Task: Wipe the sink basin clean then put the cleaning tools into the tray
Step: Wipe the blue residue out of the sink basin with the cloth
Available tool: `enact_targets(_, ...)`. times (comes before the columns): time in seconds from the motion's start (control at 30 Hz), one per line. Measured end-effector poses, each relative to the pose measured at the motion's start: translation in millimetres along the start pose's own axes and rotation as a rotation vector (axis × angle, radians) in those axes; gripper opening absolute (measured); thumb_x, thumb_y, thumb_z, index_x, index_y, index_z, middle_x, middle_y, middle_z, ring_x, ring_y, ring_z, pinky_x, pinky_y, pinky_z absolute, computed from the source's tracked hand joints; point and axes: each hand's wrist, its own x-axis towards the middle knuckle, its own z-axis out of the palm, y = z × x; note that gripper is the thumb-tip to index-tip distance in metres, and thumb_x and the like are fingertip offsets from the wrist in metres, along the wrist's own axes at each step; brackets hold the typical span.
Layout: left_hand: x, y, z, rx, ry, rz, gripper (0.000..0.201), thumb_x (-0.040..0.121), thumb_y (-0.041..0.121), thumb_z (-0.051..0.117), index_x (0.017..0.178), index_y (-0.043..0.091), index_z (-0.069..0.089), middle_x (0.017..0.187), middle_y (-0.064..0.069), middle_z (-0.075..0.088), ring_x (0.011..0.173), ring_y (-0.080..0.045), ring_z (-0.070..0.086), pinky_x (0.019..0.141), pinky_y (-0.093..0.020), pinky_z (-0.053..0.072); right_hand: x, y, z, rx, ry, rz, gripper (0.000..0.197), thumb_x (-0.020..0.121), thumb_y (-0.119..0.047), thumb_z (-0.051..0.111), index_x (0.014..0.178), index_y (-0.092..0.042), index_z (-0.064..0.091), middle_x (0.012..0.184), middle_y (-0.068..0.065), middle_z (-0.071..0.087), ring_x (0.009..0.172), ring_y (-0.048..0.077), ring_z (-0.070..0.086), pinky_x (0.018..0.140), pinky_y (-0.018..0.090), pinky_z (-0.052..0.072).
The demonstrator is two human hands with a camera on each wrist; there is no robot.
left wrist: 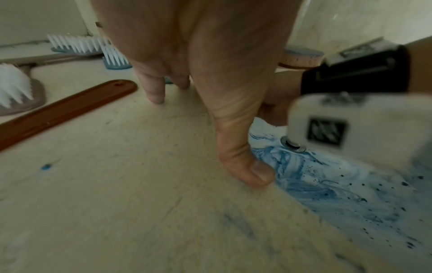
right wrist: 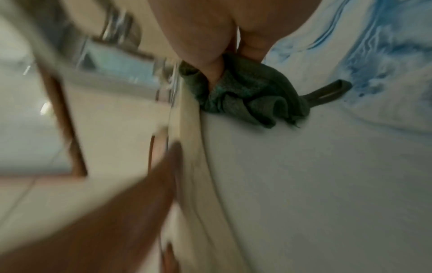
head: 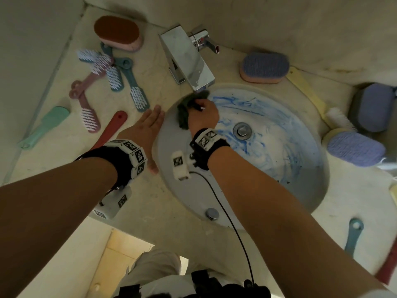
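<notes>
The round white sink basin (head: pixel 300 190) is smeared with blue streaks around its metal drain (head: pixel 242 130); the left part of the basin (right wrist: pixel 304 184) looks plain white. My right hand (head: pixel 203 116) grips a crumpled dark green cloth (head: pixel 187 108) against the basin's upper left wall, under the faucet; the right wrist view shows the cloth (right wrist: pixel 252 96) bunched under my fingers by the rim. My left hand (head: pixel 148 125) rests flat on the counter just left of the rim, fingers straight, holding nothing. In the left wrist view its thumb (left wrist: pixel 247 166) touches the counter at the basin edge.
A chrome faucet (head: pixel 187 59) overhangs the basin's back. Several brushes (head: pixel 116 78) and a red-topped sponge (head: pixel 118 32) lie on the counter at left, with a red handle (head: pixel 113 125) by my left hand. Purple sponges (head: pixel 264 67) and a grey tray (head: pixel 373 106) stand at right.
</notes>
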Motion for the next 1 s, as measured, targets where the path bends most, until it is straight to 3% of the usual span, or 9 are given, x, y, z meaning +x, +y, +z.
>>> enact_targets(0.1, -1, 3, -1, 0.012, 0.003, -0.002, 0.156, 0.049, 0.05, 0.089, 0.146, 0.01, -0.026, 0.154, -0.008, -0.032, 0.145, -0.024, -0.02, 0.114, -0.03, -0.009, 27, -5, -22, 0.064, 0.143, 0.098, 0.025, 0.084, -0.013, 0.062, 0.108, -0.014, 0.069, 0.114, 0.007, 0.067, 0.108, 0.025, 0.06, 0.099, 0.03, 0.045)
enact_targets(0.23, 0, 2, 0, 0.022, 0.003, -0.004, 0.157, 0.048, 0.052, 0.089, 0.146, 0.01, -0.027, 0.154, -0.008, -0.033, 0.145, -0.025, -0.021, 0.115, -0.032, -0.008, 51, 8, -48, 0.167, 0.29, 0.166, 0.019, 0.081, -0.013, 0.065, 0.099, -0.016, 0.072, 0.104, 0.004, 0.071, 0.1, 0.024, 0.064, 0.097, 0.038, 0.05)
enact_targets(0.4, 5, -3, 3, 0.036, 0.003, 0.013, 0.161, 0.045, 0.059, 0.088, 0.145, 0.01, -0.028, 0.154, -0.007, -0.032, 0.145, -0.026, -0.021, 0.118, -0.037, -0.006, 51, 10, -49, 0.18, 0.343, 0.154, 0.018, 0.084, -0.014, 0.063, 0.101, -0.015, 0.071, 0.105, 0.004, 0.07, 0.1, 0.022, 0.063, 0.096, 0.035, 0.05)
enact_targets(0.53, 6, -1, 2, 0.109, -0.016, -0.005, 0.159, 0.048, 0.061, 0.086, 0.145, 0.01, -0.03, 0.153, -0.007, -0.033, 0.143, -0.031, -0.025, 0.116, -0.041, -0.012, 39, 3, -31, 0.07, 0.263, 0.12, 0.024, 0.087, -0.016, 0.06, 0.109, -0.015, 0.07, 0.115, 0.006, 0.068, 0.108, 0.023, 0.06, 0.096, 0.028, 0.045)
enact_targets(0.63, 2, 3, -1, 0.118, -0.018, -0.014, 0.155, 0.053, 0.058, 0.085, 0.144, 0.009, -0.03, 0.153, -0.007, -0.033, 0.143, -0.029, -0.025, 0.107, -0.032, -0.018, 25, 1, -13, -0.014, 0.198, 0.086, 0.025, 0.087, -0.014, 0.06, 0.11, -0.013, 0.07, 0.118, 0.007, 0.066, 0.11, 0.025, 0.059, 0.094, 0.025, 0.041)
enact_targets(0.7, 1, 4, -2, 0.136, -0.016, -0.005, 0.154, 0.053, 0.06, 0.083, 0.144, 0.008, -0.029, 0.153, -0.009, -0.032, 0.142, -0.027, -0.026, 0.103, -0.031, -0.02, 16, 4, -3, -0.066, 0.136, 0.047, 0.025, 0.087, -0.012, 0.06, 0.11, -0.011, 0.07, 0.117, 0.008, 0.065, 0.11, 0.026, 0.059, 0.094, 0.025, 0.041)
enact_targets(0.87, 4, 2, -1, 0.18, 0.009, 0.066, 0.155, 0.051, 0.066, 0.081, 0.144, 0.005, -0.028, 0.148, -0.008, -0.037, 0.133, -0.02, -0.037, 0.108, -0.037, -0.023, -9, 21, 9, -0.253, -0.125, -0.079, 0.032, 0.085, -0.009, 0.059, 0.115, -0.014, 0.07, 0.12, 0.01, 0.065, 0.111, 0.029, 0.059, 0.099, 0.03, 0.044)
enact_targets(1.0, 1, 2, -3, 0.174, 0.005, 0.065, 0.154, 0.053, 0.064, 0.081, 0.143, 0.005, -0.029, 0.149, -0.006, -0.035, 0.126, -0.014, -0.038, 0.105, -0.034, -0.025, -16, 27, 11, -0.235, -0.183, -0.094, 0.034, 0.084, -0.005, 0.058, 0.115, -0.013, 0.07, 0.118, 0.01, 0.066, 0.11, 0.029, 0.06, 0.097, 0.029, 0.045)
